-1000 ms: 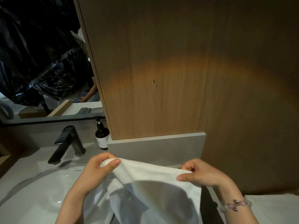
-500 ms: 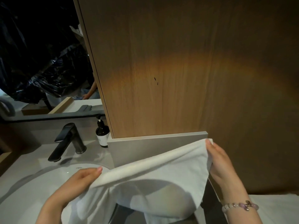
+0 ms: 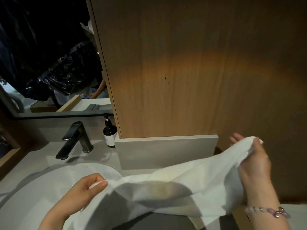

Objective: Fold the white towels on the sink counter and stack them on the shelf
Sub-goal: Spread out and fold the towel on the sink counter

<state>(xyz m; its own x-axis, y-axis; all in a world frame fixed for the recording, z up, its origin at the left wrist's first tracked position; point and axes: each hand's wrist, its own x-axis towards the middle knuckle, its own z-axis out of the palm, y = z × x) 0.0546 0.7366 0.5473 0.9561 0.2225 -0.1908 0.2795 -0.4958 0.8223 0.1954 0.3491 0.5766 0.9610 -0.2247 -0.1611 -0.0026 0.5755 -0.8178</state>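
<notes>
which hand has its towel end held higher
The right hand, wearing the beaded bracelet, grips its end of the white towel higher; the left hand pinches its end low over the sink.

Your towel (image 3: 182, 185): white cloth, matt, fine rough nap. At 12 o'clock the panel (image 3: 199, 63): wood grain, satin. Under it the upstand (image 3: 166, 151): grey, matt, smooth. At 8 o'clock the basin (image 3: 41, 188): white, glossy. At 9 o'clock the tap (image 3: 76, 138): dark metal, brushed look. Beside it the bottle (image 3: 110, 132): dark, glossy. At 10 o'clock the sheet (image 3: 54, 75): black plastic, shiny, crinkled.
</notes>
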